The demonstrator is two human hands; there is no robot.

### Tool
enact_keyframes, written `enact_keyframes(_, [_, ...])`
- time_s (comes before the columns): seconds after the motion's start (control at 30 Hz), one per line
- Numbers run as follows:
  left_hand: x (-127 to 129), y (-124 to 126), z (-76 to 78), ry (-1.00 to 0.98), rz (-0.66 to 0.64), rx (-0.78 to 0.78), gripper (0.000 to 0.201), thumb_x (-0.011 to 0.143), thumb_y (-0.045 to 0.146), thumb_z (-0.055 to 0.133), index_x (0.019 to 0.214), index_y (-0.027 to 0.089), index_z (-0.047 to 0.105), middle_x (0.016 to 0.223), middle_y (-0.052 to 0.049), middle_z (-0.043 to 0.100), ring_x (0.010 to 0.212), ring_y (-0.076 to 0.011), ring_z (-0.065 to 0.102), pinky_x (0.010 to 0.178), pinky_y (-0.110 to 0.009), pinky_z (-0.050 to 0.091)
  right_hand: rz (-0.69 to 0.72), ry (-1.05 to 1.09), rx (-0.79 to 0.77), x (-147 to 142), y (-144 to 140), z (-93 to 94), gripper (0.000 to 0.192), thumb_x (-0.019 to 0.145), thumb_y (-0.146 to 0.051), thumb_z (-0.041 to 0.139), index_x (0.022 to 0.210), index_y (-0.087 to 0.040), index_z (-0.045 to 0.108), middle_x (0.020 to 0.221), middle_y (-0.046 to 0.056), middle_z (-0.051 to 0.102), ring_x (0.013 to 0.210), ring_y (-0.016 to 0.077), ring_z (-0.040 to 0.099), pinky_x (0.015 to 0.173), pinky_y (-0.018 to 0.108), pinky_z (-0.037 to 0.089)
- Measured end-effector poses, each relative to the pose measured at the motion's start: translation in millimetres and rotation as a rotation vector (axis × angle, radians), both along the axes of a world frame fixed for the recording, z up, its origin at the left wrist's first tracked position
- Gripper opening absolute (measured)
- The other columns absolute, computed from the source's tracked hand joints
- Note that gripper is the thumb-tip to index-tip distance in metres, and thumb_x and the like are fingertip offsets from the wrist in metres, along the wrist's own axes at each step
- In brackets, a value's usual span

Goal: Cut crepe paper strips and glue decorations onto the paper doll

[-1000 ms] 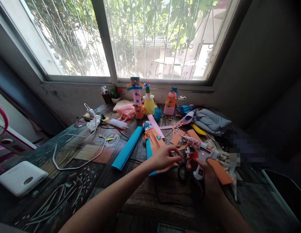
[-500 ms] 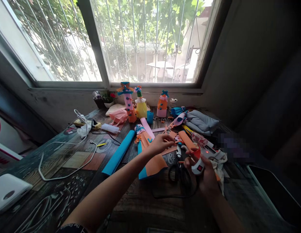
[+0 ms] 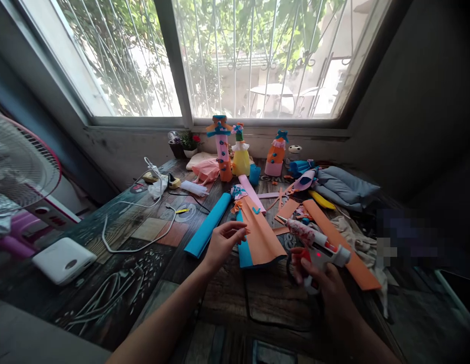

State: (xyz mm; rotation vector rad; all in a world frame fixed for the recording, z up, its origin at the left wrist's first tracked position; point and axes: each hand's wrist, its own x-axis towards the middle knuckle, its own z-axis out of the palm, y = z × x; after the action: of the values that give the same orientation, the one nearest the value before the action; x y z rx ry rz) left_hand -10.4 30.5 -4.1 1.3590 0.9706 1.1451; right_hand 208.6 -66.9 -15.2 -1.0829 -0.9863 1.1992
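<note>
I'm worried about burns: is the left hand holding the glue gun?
No, the right hand grips the glue gun, while the left hand is well apart from it.

"What have we moved?"
"Our left hand (image 3: 224,245) has drawn leftward; its fingertips now hang over the dress (image 3: 262,235)'s blue side."
"And the glue gun (image 3: 318,248)?"
"We've shifted it left, uncovering more orange strip (image 3: 346,245). Our view swung too: more fan (image 3: 26,167) shows."

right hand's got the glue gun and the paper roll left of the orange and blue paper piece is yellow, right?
The head view shows the paper roll is blue, not yellow. It does lie left of the orange and blue paper piece, and the right hand does hold the glue gun.
</note>
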Motion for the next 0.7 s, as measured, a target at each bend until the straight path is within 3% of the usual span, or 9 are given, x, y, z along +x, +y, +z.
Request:
enact_keyframes(0.13, [-6.9,-3.6,-7.5,-0.014,-0.03,-0.044,0.027,0.071,0.033,0.07,0.086,0.013,0.062,0.075,-0.004,0.067,0.062,-0.014,0.062,0.057,-0.023,0.047,0.039,-0.196,-0.057,0.3,-4.3,-5.9,0.026,0.083,-0.039,0.057,0.095,-0.018,0.062,0.062,-0.001,0.057,0.065,0.0166,0.053,0.061,0.026,0.041])
enact_keyframes(0.27, [-9.5,-4.6,-5.4,-0.021,-0.07,-0.06,0.022,0.071,0.031,0.07,0.08,0.012,0.062,0.078,-0.006,0.069,0.068,-0.0151,0.064,0.061,-0.023,0.049,0.009,-0.298,-0.073,-2.0,-10.5,-7.3,0.026,0.077,-0.041,0.063,0.09,-0.019,0.066,0.07,0.003,0.064,0.07,0.0198,0.059,0.063,0.027,0.047])
enact_keyframes(0.4, [-8.2,-8.5,-0.5,-0.032,-0.09,-0.077,0.025,0.072,0.03,0.07,0.088,0.012,0.062,0.079,-0.006,0.07,0.076,-0.0175,0.065,0.068,-0.025,0.05,0.018,-0.298,-0.061,-7.1,-14.9,-9.9,0.023,0.07,-0.039,0.07,0.087,-0.023,0.071,0.087,0.007,0.073,0.083,0.024,0.066,0.073,0.029,0.053])
enact_keyframes(0.6, [-7.5,-9.5,1.7,0.016,-0.062,-0.079,0.022,0.071,0.031,0.069,0.081,0.012,0.064,0.078,-0.006,0.068,0.075,-0.0167,0.064,0.071,-0.025,0.049,0.075,-0.259,-0.078,-14.0,-15.8,-9.5,0.024,0.069,-0.032,0.071,0.093,-0.025,0.071,0.091,0.008,0.075,0.089,0.0244,0.069,0.079,0.03,0.054])
enact_keyframes(0.7, [-7.0,-10.0,2.2,0.009,-0.065,-0.105,0.022,0.07,0.031,0.069,0.079,0.012,0.063,0.074,-0.004,0.066,0.07,-0.0155,0.063,0.065,-0.023,0.048,0.085,-0.321,-0.041,-15.8,-16.3,-7.5,0.019,0.068,-0.029,0.071,0.086,-0.024,0.072,0.088,0.008,0.076,0.087,0.0248,0.069,0.079,0.028,0.054])
